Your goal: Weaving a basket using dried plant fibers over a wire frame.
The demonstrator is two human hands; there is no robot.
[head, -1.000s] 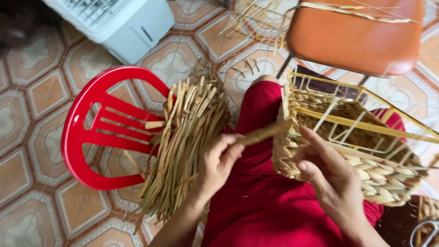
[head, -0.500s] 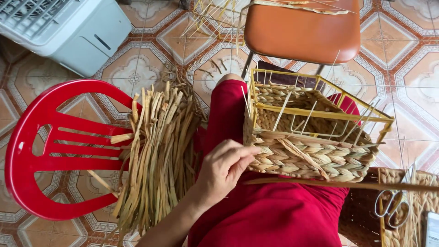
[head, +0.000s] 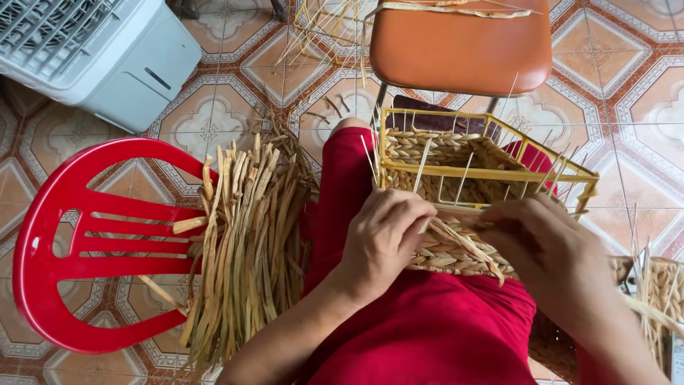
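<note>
A half-woven basket (head: 456, 214) rests on the person's lap, its yellow wire frame (head: 491, 171) rising above the plaited straw wall. The left hand (head: 385, 239) presses against that near wall with fingers curled together, pinching loose straw strands (head: 463, 242) that fan out just to its right. The right hand (head: 545, 246) lies on the same wall just beyond those strands, fingers bent down over the weave; whether it pinches a strand cannot be told. Two hands, one basket. Left of the left hand, a single thick bundle of dried straw strips (head: 246, 242) lies across the seat of one red plastic chair (head: 64, 242). Above the grip — past the basket's far rim — stands one orange-seated chair (head: 459, 43), and far up to the left, one white plastic appliance (head: 92, 50) sits on the patterned floor tiles (head: 214, 121).
</note>
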